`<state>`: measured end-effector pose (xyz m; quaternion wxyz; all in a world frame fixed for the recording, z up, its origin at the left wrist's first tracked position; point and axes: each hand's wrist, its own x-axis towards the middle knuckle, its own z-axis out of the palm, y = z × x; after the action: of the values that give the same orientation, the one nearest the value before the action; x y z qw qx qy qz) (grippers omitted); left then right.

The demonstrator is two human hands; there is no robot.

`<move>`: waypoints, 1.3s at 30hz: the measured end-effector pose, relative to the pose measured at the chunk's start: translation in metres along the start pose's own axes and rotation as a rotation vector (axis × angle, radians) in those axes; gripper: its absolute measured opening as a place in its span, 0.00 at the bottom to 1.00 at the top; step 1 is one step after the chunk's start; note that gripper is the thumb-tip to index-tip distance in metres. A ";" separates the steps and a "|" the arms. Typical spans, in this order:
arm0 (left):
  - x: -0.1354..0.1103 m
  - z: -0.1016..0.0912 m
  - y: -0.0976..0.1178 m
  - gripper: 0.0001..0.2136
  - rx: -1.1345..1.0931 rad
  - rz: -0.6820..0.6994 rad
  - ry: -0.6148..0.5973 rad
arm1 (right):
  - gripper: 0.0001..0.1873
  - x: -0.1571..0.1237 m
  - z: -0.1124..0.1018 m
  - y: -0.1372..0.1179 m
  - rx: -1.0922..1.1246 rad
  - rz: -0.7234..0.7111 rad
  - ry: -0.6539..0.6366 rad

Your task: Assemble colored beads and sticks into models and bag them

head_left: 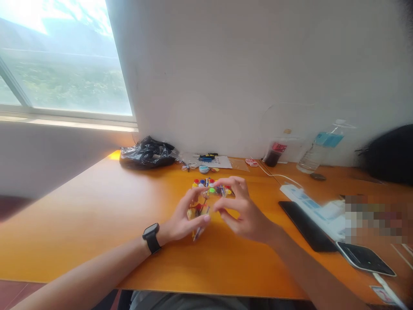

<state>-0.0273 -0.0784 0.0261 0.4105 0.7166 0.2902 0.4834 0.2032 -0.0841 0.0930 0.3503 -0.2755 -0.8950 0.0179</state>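
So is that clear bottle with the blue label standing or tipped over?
Standing: the clear bottle has its base on the table and its neck up, though it looks slanted in this view.

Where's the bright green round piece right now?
In the head view, the green round piece is just below the picture's middle, among the other coloured round pieces, seen between the fingertips of the left hand and right hand.
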 end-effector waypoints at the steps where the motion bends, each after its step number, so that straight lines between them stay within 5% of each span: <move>1: 0.002 0.000 0.000 0.31 -0.074 -0.036 -0.014 | 0.10 0.000 0.000 0.003 -0.019 -0.007 0.040; 6: 0.011 0.001 0.001 0.28 -0.330 -0.211 -0.291 | 0.10 -0.001 0.002 0.016 -0.014 0.003 0.178; 9: 0.011 0.004 0.002 0.23 -0.307 -0.234 -0.347 | 0.10 -0.002 0.007 0.022 0.080 0.067 0.188; 12: 0.010 0.007 0.002 0.19 -0.207 -0.210 -0.227 | 0.07 -0.005 0.014 0.030 0.314 0.210 0.213; 16: 0.010 0.005 -0.001 0.22 -0.109 -0.168 -0.067 | 0.33 -0.009 0.027 0.042 0.735 0.425 0.083; 18: 0.011 0.004 -0.004 0.22 -0.106 -0.158 -0.044 | 0.38 -0.011 0.035 0.046 0.837 0.491 -0.017; 25: 0.013 0.004 -0.015 0.19 -0.056 -0.140 0.088 | 0.15 -0.012 0.052 0.049 0.754 0.564 0.082; 34: 0.016 0.000 -0.015 0.17 -0.064 -0.077 0.342 | 0.20 -0.011 0.049 0.054 0.767 0.647 0.380; 39: 0.016 0.000 -0.018 0.20 -0.064 -0.136 0.334 | 0.22 -0.013 0.050 0.054 0.872 0.632 0.144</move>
<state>-0.0221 -0.0568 0.0173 0.4109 0.5919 0.3866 0.5757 0.2049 -0.0366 0.0351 0.4699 -0.3610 -0.6518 0.4732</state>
